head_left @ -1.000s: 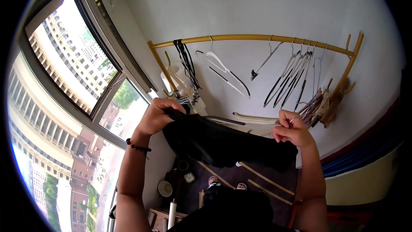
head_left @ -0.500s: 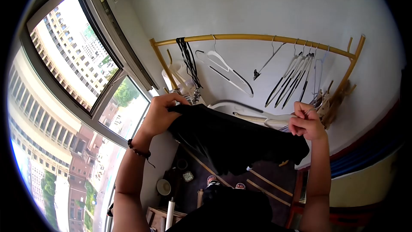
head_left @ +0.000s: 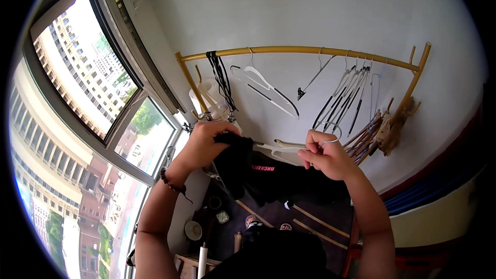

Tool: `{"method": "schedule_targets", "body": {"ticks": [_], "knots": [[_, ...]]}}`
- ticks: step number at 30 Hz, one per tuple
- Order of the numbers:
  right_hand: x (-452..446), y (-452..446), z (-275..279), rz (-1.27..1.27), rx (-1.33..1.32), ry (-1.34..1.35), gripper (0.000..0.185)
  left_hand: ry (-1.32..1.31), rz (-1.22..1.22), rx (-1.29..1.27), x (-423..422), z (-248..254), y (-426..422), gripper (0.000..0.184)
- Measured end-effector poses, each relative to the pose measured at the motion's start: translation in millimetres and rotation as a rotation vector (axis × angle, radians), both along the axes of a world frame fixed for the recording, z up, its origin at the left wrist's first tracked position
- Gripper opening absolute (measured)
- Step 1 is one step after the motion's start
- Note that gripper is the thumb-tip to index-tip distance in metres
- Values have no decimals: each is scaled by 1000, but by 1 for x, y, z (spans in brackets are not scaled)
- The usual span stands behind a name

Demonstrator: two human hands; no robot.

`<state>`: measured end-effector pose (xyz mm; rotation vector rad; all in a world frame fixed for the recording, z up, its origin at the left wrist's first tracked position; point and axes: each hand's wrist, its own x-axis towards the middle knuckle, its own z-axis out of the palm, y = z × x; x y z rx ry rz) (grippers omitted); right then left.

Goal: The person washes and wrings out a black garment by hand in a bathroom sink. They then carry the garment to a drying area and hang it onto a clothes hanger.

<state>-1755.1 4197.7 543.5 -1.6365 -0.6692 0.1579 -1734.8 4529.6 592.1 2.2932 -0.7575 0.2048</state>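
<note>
My left hand (head_left: 209,142) grips the gathered edge of a black garment (head_left: 289,183), which hangs down below both hands and shows small pink lettering. My right hand (head_left: 324,156) is closed on a white hanger (head_left: 281,150), whose metal hook rises above the fingers. The hanger reaches left toward the garment's upper edge, where cloth hides its far end. Behind them stands a yellow rack (head_left: 289,49) with several black-and-white hangers (head_left: 343,95) on its bar.
A large window (head_left: 121,129) is at the left. Black straps (head_left: 221,80) hang on the rack's left end. A white bowl (head_left: 193,230) and wooden strips (head_left: 320,233) lie below, near my feet. Blue cloth (head_left: 434,191) is at the right.
The garment has turned and bunched toward my left hand, so the pink lettering now shows. My right hand has moved left with the hanger, whose hook now shows upright.
</note>
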Motion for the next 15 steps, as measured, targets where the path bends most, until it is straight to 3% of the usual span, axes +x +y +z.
{"method": "schedule_targets", "body": {"ticks": [3, 6, 8, 9, 10, 12, 14, 15], "knots": [[4, -8, 1, -49, 256, 222, 32, -92, 149, -13, 2, 3, 10, 32], [3, -3, 3, -16, 272, 278, 33, -100, 265, -3, -2, -5, 13, 46], [2, 7, -3, 9, 265, 226, 33, -300, 300, -11, -8, -9, 1, 49], [2, 11, -5, -1, 251, 226, 32, -554, 394, -11, -10, -16, -3, 49], [3, 17, -8, -12, 240, 225, 32, -557, 400, -12, -19, -27, -7, 49], [6, 27, -12, -6, 264, 255, 32, -475, 701, -206, -44, -54, -19, 38], [8, 38, -12, -2, 280, 294, 32, -130, 478, -214, -65, -67, -46, 34], [9, 45, -9, 3, 288, 318, 32, -82, 393, -256, -65, -90, -59, 35]]}}
